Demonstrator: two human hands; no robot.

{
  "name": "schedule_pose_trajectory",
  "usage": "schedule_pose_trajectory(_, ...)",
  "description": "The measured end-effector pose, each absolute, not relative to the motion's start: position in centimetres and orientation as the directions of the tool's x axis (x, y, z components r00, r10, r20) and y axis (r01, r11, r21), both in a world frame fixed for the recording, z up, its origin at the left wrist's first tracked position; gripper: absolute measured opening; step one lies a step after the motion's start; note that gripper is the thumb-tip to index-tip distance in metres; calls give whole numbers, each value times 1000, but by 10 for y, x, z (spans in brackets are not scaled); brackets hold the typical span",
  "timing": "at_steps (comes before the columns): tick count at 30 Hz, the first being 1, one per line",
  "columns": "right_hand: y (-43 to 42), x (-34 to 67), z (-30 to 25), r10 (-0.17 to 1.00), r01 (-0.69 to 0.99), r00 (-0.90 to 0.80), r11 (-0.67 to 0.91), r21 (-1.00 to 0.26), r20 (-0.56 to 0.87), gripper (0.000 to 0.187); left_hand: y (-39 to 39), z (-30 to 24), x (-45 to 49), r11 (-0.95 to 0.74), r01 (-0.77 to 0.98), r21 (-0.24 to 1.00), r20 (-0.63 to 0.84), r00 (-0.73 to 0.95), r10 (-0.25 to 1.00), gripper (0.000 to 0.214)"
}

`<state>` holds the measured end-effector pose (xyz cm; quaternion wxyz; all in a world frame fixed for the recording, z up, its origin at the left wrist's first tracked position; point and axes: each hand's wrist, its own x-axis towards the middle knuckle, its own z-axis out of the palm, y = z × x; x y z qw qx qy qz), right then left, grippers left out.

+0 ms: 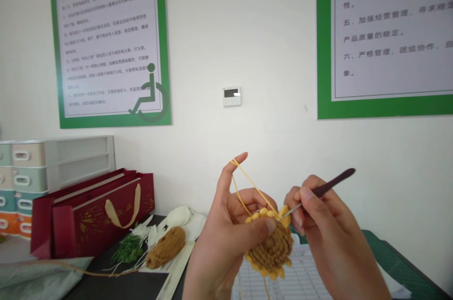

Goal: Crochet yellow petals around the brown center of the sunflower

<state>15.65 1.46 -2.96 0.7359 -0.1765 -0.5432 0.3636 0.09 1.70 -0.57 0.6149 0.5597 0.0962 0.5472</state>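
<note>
The left hand [230,229] grips a round crocheted piece [271,248] between thumb and fingers, with the index finger raised. This piece is a flat, densely ridged disc of mustard-yellow yarn with a bobbled outer edge, held in front of the body. A thin yellow yarn strand [248,183] runs from the raised fingertip down to the disc's upper edge.

The right hand [329,229] pinches a crochet hook [334,183] in a narrow, pencil-style hold. Its slim metal shaft meets the disc's upper edge, and its tapered handle is dark and smooth.

Below the hands lies a printed grid form [283,276], with a green cutting mat [399,262] beside it. Farther left, on a dark table [116,286], are a ball of ochre yarn [165,247] and a bundle of green leaves [127,249]. Behind these stand a red gift bag [99,210] with a cream ribbon handle and a plastic drawer unit [24,182]. Green-framed notices [106,40] hang on the white wall.
</note>
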Motion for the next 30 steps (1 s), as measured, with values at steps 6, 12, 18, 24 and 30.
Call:
schedule_pose_trajectory(6, 23, 153, -36, 674, -487, -33, 634, -600, 738, 17, 22, -6, 1, -148, -628, 764, 492, 418, 763, 112)
schedule_pose_trajectory(12, 32, 146, -41, 545, -333, 101, 807, -488, 832, 9, 19, -5, 1, -239, -616, 751, 538, 361, 761, 112)
schedule_pose_trajectory(18, 27, 148, -35, 621, -296, 117, 767, -569, 775, 16, 21, -2, 2, -453, -607, 653, 620, 84, 780, 82)
schedule_pose_trajectory(24, 26, 164, -32, 716, -236, 75, 689, -685, 695, 23, 39, 2, -7, -520, -685, 510, 674, -58, 737, 48)
schedule_pose_trajectory(30, 26, 182, -30, 759, -261, 49, 637, -725, 649, 24, 57, -5, -10, -769, -276, 576, 775, -115, 622, 44)
